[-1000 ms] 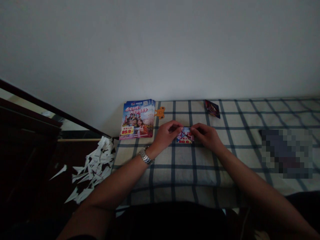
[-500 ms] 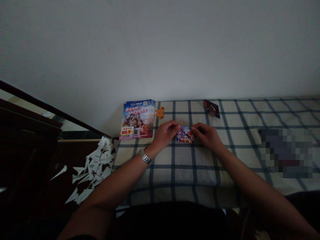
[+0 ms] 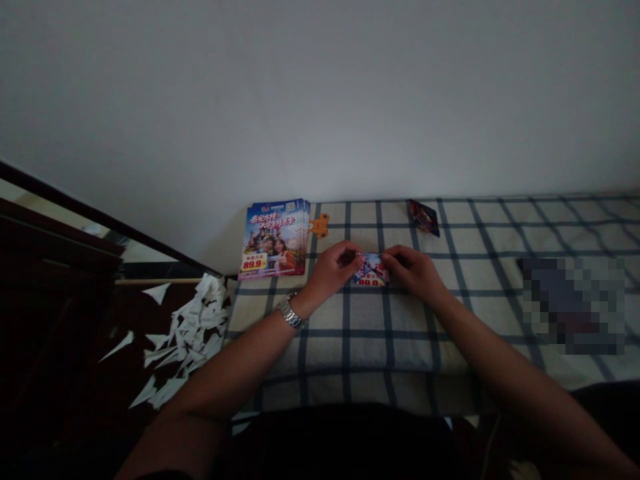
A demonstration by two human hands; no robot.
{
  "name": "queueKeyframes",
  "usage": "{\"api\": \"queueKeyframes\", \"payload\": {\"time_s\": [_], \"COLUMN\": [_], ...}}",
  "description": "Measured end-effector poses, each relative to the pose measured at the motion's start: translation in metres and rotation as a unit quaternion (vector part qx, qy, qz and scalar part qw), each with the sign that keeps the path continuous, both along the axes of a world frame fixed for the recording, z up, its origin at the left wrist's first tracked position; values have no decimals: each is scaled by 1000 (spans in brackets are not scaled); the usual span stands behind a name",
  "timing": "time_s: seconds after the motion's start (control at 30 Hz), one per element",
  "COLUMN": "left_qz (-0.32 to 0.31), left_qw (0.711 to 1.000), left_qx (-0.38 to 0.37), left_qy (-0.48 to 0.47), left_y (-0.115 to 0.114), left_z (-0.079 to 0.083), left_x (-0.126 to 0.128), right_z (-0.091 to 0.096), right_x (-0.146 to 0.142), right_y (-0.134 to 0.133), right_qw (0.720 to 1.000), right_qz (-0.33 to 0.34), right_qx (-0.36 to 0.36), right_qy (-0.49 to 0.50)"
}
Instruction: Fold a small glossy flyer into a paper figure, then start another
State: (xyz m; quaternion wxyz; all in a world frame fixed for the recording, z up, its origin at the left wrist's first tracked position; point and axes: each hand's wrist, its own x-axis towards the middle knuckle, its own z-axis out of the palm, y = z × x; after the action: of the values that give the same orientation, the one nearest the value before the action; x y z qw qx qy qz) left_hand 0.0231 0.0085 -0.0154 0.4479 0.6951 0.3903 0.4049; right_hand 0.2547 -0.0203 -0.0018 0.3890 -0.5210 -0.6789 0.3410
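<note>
**Hardly anything has moved: both hands keep the folded flyer pinched**

Since the earlier frames the two hands have stayed almost where they were. The one clear change is a single white scrap [image 3: 156,292] that now lies far off to the left of the fingers, above the heap of white paper scraps [image 3: 187,333].

The left hand [image 3: 333,270] and the right hand [image 3: 413,270] meet over a small folded flyer [image 3: 371,271], which lies flat on the checked cloth [image 3: 380,320] directly between them. Its long axis runs from one hand to the other, left to right. The left fingers [image 3: 356,254] are closed narrowly on its upper left corner, and the right fingers [image 3: 389,257] are closed narrowly on its upper right corner. Both hands touch it, so neither is nearer. Its lower edge, with the printed price, lies bare on the near side of the fingertips.

A wristwatch [image 3: 291,312] sits on the left wrist. Beyond the left fingers and to their left lies a stack of flyers [image 3: 274,238], with a small orange figure [image 3: 320,225] just beside it. Beyond the right fingers, well apart, lies a dark folded piece [image 3: 425,217].
</note>
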Motion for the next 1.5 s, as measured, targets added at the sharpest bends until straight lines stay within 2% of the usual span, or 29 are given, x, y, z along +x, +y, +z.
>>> {"api": "queueKeyframes", "payload": {"time_s": [0.33,0.87,1.17,1.33,1.5], "left_qz": [-4,-20,-10,-20,-58], "left_qw": [1000,997,995,995,996], "left_qx": [-11,21,34,29,20], "left_qy": [3,72,91,89,61], "left_y": [2,-2,-4,-6,-8], "left_z": [1,4,7,9,11], "left_x": [0,0,1,1,2], "right_z": [-2,-3,-1,-2,-1], "right_x": [0,0,-2,-1,-1], "right_y": [0,0,0,1,1], "right_qw": [1000,1000,998,998,998], "right_qz": [15,15,28,26,43], "right_qx": [12,-2,27,32,29], "right_qy": [-16,-24,-41,-55,-47]}}
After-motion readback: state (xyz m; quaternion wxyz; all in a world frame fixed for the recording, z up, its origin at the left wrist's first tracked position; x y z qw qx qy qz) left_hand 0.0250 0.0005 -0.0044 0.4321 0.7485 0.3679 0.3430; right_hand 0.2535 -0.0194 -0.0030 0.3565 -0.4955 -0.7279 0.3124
